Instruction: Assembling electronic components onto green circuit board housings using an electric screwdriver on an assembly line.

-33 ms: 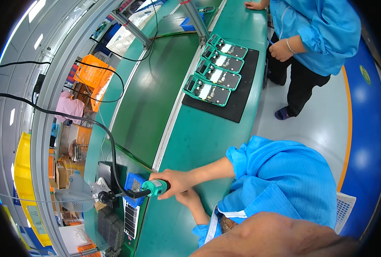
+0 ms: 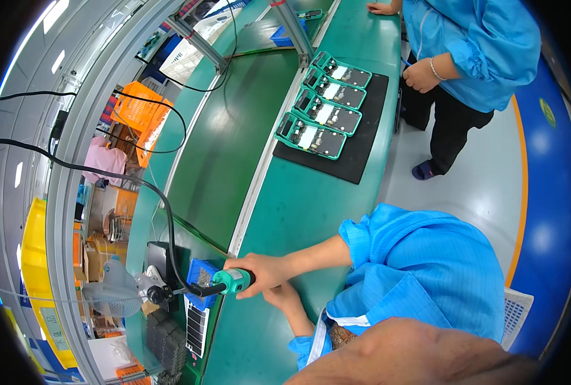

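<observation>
My right hand [image 2: 263, 272] is closed around the body of a green and black electric screwdriver [image 2: 233, 281]. A thick black cable [image 2: 170, 221] runs from the tool up to the left. Just below, my left hand [image 2: 284, 297] is held close under the right one, and its fingers are mostly hidden. The tip of the screwdriver and whatever lies beneath it cannot be seen. Beside the tool stands a small blue bin [image 2: 202, 274] with many tiny metallic pieces in it. A white sheet with dark rectangles [image 2: 197, 328] lies close by.
Green-framed housings with circuit boards [image 2: 324, 114] lie in a row on a black mat [image 2: 356, 168]. A green conveyor belt [image 2: 234, 138] runs alongside the bench. A fan [image 2: 113, 290] and stacked dark parts [image 2: 164, 340] are at left. Another person in blue [image 2: 471, 51] stands at the far right.
</observation>
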`<state>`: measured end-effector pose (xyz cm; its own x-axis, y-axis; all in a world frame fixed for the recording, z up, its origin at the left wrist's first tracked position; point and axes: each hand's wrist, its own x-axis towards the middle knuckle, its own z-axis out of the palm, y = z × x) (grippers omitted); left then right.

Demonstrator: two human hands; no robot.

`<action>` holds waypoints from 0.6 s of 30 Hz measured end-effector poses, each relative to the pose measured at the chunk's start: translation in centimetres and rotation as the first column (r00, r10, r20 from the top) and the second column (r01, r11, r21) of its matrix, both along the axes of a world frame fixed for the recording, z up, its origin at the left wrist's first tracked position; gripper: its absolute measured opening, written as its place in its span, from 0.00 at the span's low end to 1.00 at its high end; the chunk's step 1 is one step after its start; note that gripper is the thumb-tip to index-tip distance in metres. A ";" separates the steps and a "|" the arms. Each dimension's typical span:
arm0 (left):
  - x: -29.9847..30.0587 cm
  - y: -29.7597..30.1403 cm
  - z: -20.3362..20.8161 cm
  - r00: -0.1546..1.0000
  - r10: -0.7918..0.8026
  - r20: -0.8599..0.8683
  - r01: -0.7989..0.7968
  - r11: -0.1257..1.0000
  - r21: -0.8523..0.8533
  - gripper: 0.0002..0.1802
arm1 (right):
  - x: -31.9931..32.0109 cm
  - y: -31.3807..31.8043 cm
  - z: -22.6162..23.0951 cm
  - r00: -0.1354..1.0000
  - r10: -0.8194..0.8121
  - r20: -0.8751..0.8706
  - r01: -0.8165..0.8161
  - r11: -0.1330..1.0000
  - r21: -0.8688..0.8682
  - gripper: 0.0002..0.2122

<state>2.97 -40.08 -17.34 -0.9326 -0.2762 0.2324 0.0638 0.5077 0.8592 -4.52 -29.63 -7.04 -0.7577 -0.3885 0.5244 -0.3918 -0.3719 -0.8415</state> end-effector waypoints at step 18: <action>-0.2 0.6 0.3 0.995 -0.042 -0.095 0.049 0.996 0.073 0.03 | 0.1 0.1 0.0 1.000 0.017 0.009 -0.017 0.999 0.042 0.19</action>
<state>2.82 -39.51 -17.01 -0.9198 -0.2540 0.2992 0.1670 0.4368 0.8839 -4.44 -29.57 -7.02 -0.7550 -0.4227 0.5012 -0.3786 -0.3430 -0.8596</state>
